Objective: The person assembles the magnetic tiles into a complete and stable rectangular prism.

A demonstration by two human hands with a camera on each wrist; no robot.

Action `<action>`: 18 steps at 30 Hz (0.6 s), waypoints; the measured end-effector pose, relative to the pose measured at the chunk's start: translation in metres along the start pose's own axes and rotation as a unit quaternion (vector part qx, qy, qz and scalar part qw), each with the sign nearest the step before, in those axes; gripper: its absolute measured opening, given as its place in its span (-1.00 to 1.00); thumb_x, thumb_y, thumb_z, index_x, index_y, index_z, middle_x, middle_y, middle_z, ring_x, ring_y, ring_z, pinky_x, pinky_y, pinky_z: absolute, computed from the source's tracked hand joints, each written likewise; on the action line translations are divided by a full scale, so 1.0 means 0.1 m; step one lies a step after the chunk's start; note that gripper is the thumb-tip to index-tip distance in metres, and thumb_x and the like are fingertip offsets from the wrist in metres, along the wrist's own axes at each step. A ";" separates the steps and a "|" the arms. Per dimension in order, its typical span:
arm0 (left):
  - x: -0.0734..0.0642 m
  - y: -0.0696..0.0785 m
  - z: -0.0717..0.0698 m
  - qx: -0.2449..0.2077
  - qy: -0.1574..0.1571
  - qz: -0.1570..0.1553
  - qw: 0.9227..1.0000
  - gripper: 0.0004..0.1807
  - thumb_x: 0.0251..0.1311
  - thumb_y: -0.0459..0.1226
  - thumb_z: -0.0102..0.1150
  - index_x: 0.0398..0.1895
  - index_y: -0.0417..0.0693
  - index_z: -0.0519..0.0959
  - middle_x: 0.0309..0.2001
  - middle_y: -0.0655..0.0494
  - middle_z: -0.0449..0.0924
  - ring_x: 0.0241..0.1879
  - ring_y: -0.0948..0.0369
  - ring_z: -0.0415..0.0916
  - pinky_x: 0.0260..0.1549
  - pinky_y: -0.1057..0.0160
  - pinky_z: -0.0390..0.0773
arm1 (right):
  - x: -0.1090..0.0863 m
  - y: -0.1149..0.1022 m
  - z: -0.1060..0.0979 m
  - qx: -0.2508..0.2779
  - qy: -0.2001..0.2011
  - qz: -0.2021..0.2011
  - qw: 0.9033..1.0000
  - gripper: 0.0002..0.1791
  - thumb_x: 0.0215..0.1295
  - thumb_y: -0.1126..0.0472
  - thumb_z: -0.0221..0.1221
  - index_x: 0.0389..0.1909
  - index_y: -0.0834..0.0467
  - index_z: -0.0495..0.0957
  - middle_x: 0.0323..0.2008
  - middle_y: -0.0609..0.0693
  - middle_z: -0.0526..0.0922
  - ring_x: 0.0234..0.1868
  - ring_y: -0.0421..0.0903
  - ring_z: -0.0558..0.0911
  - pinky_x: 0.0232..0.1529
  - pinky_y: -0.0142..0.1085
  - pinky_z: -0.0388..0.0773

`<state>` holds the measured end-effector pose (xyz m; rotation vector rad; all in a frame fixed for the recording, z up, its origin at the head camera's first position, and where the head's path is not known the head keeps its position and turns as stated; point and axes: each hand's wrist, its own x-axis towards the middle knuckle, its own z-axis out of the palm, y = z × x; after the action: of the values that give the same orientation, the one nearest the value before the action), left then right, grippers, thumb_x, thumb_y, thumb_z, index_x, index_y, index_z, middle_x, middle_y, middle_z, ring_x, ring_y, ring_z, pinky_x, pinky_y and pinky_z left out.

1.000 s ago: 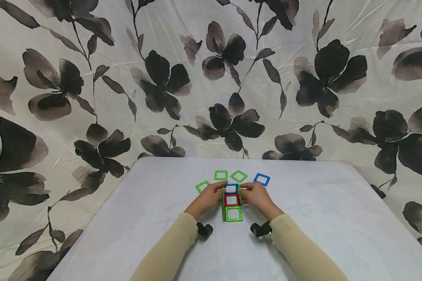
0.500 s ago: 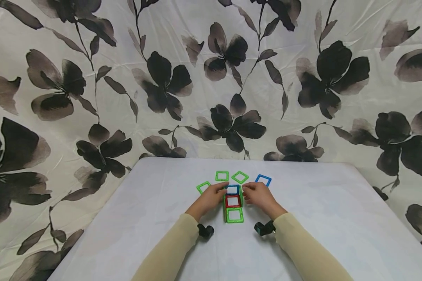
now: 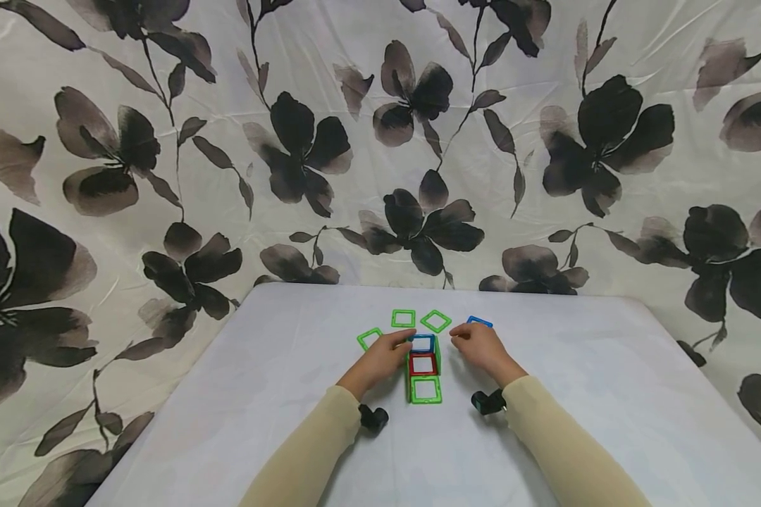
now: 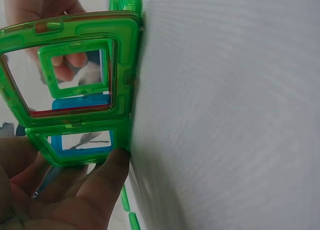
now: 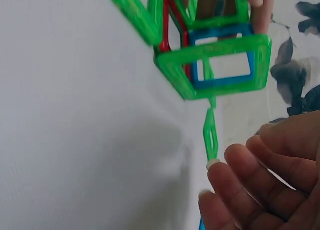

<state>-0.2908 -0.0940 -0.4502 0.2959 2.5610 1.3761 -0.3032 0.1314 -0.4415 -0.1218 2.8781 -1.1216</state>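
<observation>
A small structure of magnetic tiles stands mid-table: a green square tile (image 3: 425, 389) at the near end, a red tile (image 3: 423, 364) behind it, a blue tile (image 3: 423, 343) at the far end. Green tiles stand upright along its sides, like the right side tile (image 5: 215, 92). My left hand (image 3: 383, 355) holds the far left corner, its fingers (image 4: 105, 182) at the lower green side tile (image 4: 121, 135). My right hand (image 3: 480, 348) is apart from the structure on the right, fingers loosely bent with nothing in them. It partly hides a loose blue tile (image 3: 480, 321).
Loose green tiles lie beyond the structure: a square one (image 3: 403, 318), a diamond-turned one (image 3: 435, 321) and one near the left hand (image 3: 369, 338). The white-covered table (image 3: 260, 394) ends at a floral cloth backdrop (image 3: 406, 162).
My right hand has let go of the structure's right side and moved away to the right, now covering part of the loose blue tile. The left hand stays at the far left corner.
</observation>
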 end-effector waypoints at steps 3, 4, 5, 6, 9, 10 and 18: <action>0.00 -0.01 0.00 0.001 0.002 0.000 1.000 -0.54 0.46 -0.09 -0.09 0.40 0.28 0.33 0.43 0.07 0.27 0.45 0.02 0.13 0.40 -0.16 0.14 | 0.03 0.00 -0.02 -0.029 0.006 -0.012 1.000 -0.70 0.38 0.17 0.11 0.05 0.16 0.62 -0.01 0.07 0.68 0.04 0.01 0.60 0.02 -0.07 0.57; 0.00 -0.02 0.00 0.000 0.002 0.000 1.000 -0.54 0.46 -0.09 -0.09 0.40 0.28 0.33 0.43 0.07 0.27 0.46 0.02 0.13 0.40 -0.16 0.14 | 0.04 0.01 -0.02 -0.038 0.007 -0.017 0.999 -0.70 0.37 0.18 0.11 0.05 0.17 0.62 -0.03 0.08 0.68 0.02 0.02 0.60 0.02 -0.06 0.57; 0.01 -0.02 0.00 0.000 0.002 0.000 1.000 -0.54 0.46 -0.09 -0.09 0.40 0.28 0.33 0.43 0.07 0.27 0.46 0.02 0.13 0.40 -0.16 0.14 | 0.05 0.01 -0.03 -0.048 0.007 -0.022 0.999 -0.70 0.37 0.19 0.12 0.04 0.18 0.61 -0.05 0.09 0.68 0.01 0.03 0.60 0.02 -0.05 0.56; 0.01 -0.03 0.01 0.000 0.002 0.000 1.000 -0.54 0.46 -0.09 -0.09 0.40 0.28 0.33 0.43 0.06 0.26 0.46 0.02 0.13 0.40 -0.16 0.14 | 0.06 0.02 -0.04 -0.060 0.007 -0.030 0.998 -0.70 0.36 0.20 0.12 0.04 0.19 0.61 -0.05 0.09 0.68 0.00 0.03 0.60 0.02 -0.04 0.56; 0.03 -0.06 0.02 -0.003 0.003 -0.001 1.000 -0.53 0.46 -0.07 -0.09 0.40 0.28 0.33 0.43 0.07 0.27 0.45 0.03 0.14 0.39 -0.16 0.15 | 0.08 0.03 -0.06 -0.088 0.004 -0.045 0.995 -0.69 0.34 0.21 0.13 0.05 0.21 0.60 -0.03 0.13 0.66 0.04 0.07 0.58 0.08 -0.01 0.53; 0.03 -0.07 0.02 -0.003 0.004 -0.002 1.000 -0.53 0.46 -0.07 -0.09 0.40 0.28 0.33 0.43 0.07 0.27 0.45 0.03 0.14 0.39 -0.17 0.15 | 0.10 0.04 -0.06 -0.099 0.004 -0.051 0.994 -0.69 0.34 0.22 0.14 0.05 0.21 0.60 -0.02 0.14 0.65 0.06 0.09 0.58 0.11 0.01 0.52; 0.03 -0.06 0.02 -0.001 0.004 -0.009 1.000 -0.53 0.46 -0.05 -0.09 0.40 0.31 0.32 0.43 0.08 0.28 0.44 0.03 0.17 0.37 -0.18 0.18 | 0.17 0.07 -0.12 -0.146 -0.008 -0.031 0.989 -0.64 0.34 0.22 0.13 0.12 0.21 0.56 0.13 0.23 0.53 0.24 0.22 0.45 0.29 0.12 0.36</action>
<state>-0.2940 -0.0949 -0.4566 0.2662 2.5606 1.3767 -0.3217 0.1432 -0.4381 -0.2313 3.0244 -0.6956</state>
